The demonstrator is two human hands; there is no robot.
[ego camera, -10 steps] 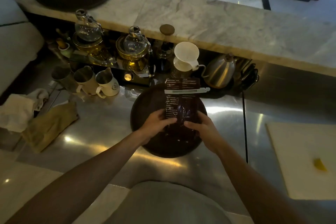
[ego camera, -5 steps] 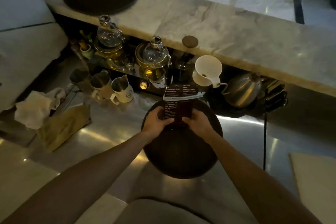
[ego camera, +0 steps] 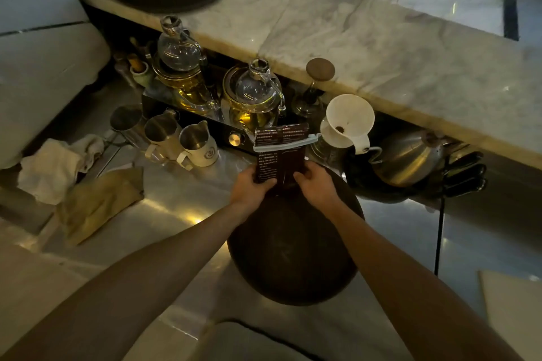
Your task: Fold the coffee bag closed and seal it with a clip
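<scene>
The dark brown coffee bag (ego camera: 280, 160) with white print stands upright at the far edge of a round dark tray (ego camera: 293, 258). A long pale clip (ego camera: 286, 145) is clamped across the bag just below its folded top. My left hand (ego camera: 252, 184) grips the bag's lower left side and my right hand (ego camera: 312, 182) grips its lower right side. The bag's bottom is hidden behind my fingers.
Behind the bag are two glass siphon brewers (ego camera: 255, 94), a white dripper (ego camera: 349, 120) on a server, a metal kettle (ego camera: 407, 155) and several metal pitchers (ego camera: 196, 143). Cloths (ego camera: 96, 199) lie at left. A marble ledge (ego camera: 352, 38) overhangs the back. A pale board (ego camera: 513, 311) sits at right.
Both hands have carried the clipped bag away from me, from the tray's middle to its far edge near the brewers. The camera view has shifted forward as well.
</scene>
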